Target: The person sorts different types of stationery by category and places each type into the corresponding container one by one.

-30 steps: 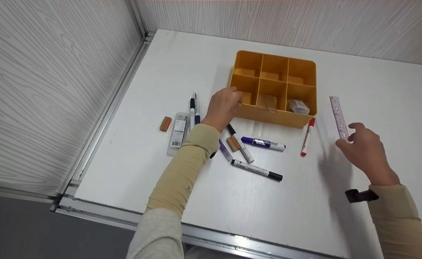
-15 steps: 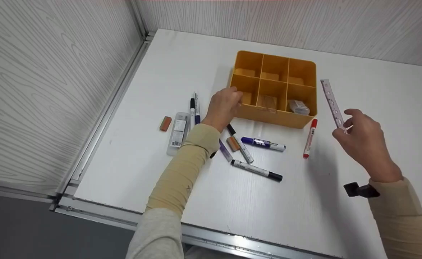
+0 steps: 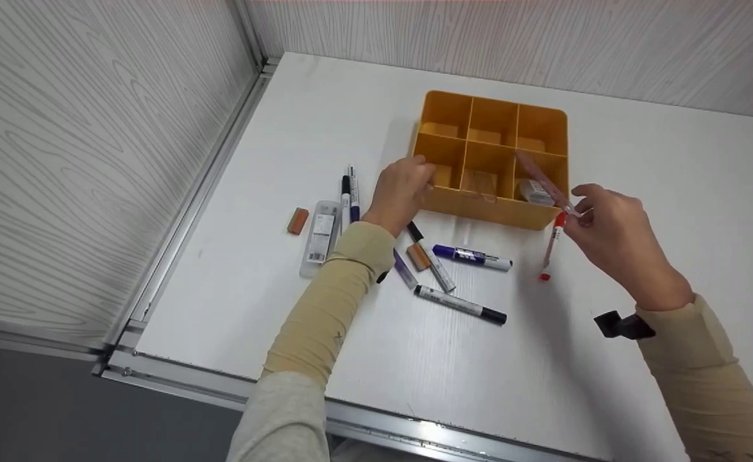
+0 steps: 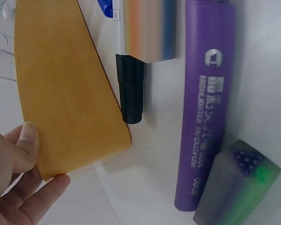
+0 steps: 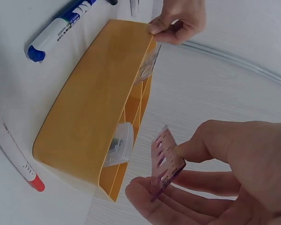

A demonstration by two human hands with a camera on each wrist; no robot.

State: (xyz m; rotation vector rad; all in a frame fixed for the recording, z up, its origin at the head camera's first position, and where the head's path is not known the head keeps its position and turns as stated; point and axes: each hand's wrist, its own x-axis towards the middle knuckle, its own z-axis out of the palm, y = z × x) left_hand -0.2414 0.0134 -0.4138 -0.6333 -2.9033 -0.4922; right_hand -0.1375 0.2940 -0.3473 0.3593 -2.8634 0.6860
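Observation:
My left hand (image 3: 401,192) pinches the rim of a yellow six-compartment box (image 3: 479,208) at its front left corner; thumb and fingers lie either side of the wall in the left wrist view. My right hand (image 3: 617,240) pinches a translucent pink ruler (image 5: 165,161) with cut-out shapes by one end. Its other end reaches over the box's front right compartment in the head view. A small clear plastic case (image 3: 535,192) sits in that compartment. In the front middle one, a clear plastic piece (image 3: 479,185) leans above the front wall.
Before the box lie a red marker (image 3: 551,250), a blue marker (image 3: 471,256), a black-capped marker (image 3: 458,303), a purple highlighter (image 4: 203,117) and a small block (image 3: 419,257). Farther left are a clear long case (image 3: 320,237), two pens (image 3: 349,199) and another block (image 3: 297,221).
My right hand has moved left with the ruler, from beside the box to over its front right compartment. My left hand has stayed at the box's rim.

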